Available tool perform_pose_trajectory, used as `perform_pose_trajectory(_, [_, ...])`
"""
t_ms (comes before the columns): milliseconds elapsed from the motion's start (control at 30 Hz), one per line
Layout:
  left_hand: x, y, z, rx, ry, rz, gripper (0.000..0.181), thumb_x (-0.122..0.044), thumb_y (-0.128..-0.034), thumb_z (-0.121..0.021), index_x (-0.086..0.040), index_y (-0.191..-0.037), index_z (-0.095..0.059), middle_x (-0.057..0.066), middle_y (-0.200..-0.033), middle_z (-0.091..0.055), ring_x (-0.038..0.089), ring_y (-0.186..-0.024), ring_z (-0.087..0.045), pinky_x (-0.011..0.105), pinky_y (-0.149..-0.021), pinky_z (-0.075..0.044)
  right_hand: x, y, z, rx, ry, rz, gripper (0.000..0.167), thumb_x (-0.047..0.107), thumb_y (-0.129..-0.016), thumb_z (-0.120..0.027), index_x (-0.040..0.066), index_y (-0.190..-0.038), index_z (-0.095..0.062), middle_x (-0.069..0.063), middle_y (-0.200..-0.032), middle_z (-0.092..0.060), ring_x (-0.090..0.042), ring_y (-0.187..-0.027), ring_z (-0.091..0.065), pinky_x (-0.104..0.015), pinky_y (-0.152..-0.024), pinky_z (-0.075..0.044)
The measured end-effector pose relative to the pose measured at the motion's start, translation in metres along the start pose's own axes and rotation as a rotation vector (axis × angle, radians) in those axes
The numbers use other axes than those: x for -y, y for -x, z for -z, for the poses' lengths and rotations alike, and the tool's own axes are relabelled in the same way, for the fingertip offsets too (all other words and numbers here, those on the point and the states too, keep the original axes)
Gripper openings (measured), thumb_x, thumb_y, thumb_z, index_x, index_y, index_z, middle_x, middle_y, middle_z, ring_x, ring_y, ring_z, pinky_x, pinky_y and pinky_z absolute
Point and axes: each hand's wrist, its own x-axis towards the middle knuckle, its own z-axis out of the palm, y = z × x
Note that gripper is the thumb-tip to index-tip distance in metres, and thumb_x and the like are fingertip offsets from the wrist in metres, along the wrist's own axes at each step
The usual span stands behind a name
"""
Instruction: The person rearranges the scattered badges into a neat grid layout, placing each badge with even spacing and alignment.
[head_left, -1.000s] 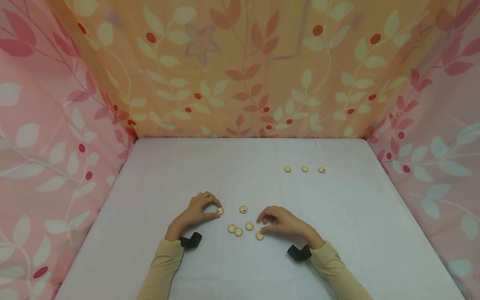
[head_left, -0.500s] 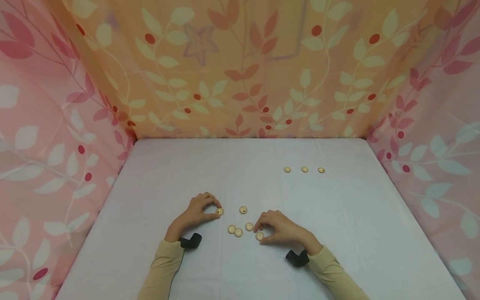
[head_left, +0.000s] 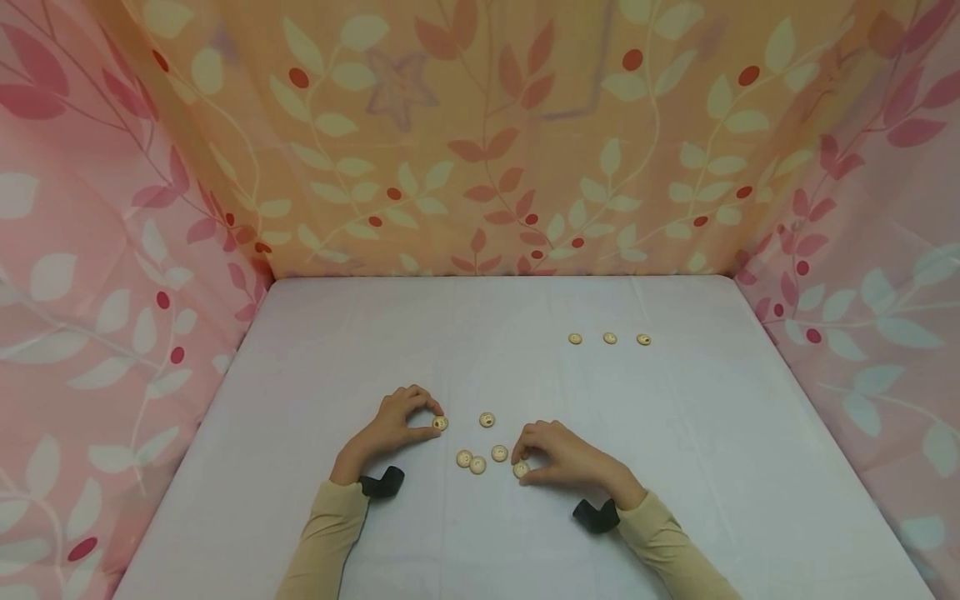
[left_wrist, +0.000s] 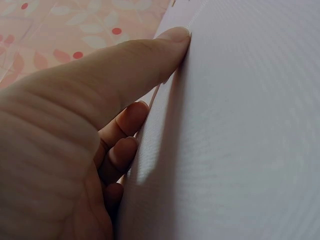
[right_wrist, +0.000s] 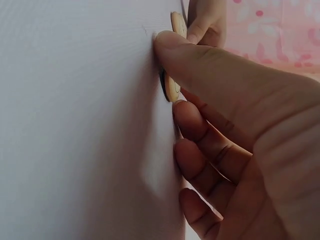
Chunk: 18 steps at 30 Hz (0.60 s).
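Note:
Between thumb and index finger, my left hand (head_left: pixel 395 419) pinches a round wooden button (head_left: pixel 440 423) on the table; the left wrist view does not show that button. My right hand (head_left: pixel 564 454) has its thumb and fingers round another button (head_left: pixel 521 470), which in the right wrist view is a pale disc (right_wrist: pixel 172 89) partly behind the thumb. Just left of that hand lies a button (head_left: pixel 499 453). Two more, a left one (head_left: pixel 464 459) and a right one (head_left: pixel 477 466), touch each other. A button with a dark mark (head_left: pixel 487 420) lies above them.
Three buttons lie in a spaced row at the back right: left (head_left: pixel 575 339), middle (head_left: pixel 610 338) and right (head_left: pixel 643 340). Leaf-patterned cloth (head_left: pixel 480 167) stands behind and at both sides of the white table (head_left: pixel 337 333). Each wrist carries a black device.
My right hand's fingers have come down and closed round the lower right button, which has shifted very slightly. The left hand has stayed in place on its button.

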Motion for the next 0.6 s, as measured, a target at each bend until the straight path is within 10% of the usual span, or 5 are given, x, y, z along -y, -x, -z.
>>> perform_pose_trajectory(600, [-0.002,0.000,0.000,-0.007,-0.015,0.006,0.023,-0.032,-0.0754,-0.076,-0.027,-0.095,-0.064,-0.011,-0.104,-0.054,0.014,-0.099,-0.044,0.044,-0.090,-0.025,-0.021,0.000,0.016,-0.070,-0.169,-0.079,0.022,0.027,-0.078,-0.075,0.022,-0.095,-0.062,0.013,-0.095,-0.058,-0.006,-0.090,-0.056,-0.025,-0.082,-0.045])
